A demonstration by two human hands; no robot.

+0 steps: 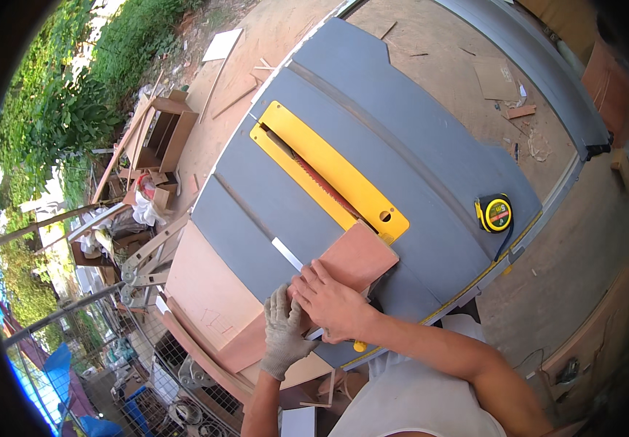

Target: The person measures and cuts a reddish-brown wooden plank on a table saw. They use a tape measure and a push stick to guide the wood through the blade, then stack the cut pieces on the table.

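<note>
Nearest to me, my left hand [284, 331], in a grey work glove, lies flat with its grip apart, pressing down beside the near left edge of a reddish wooden board [358, 256]. My bare right hand [329, 302] overlaps it, fingers spread flat on the board's near end, grip open, clamped on nothing. The board rests on the grey saw table [402, 153], its far edge touching the yellow insert plate [329, 171] around the blade slot. Further right, a yellow tape measure [495, 213] sits near the table's edge. Larger plywood sheets [212, 291] lie to the left.
</note>
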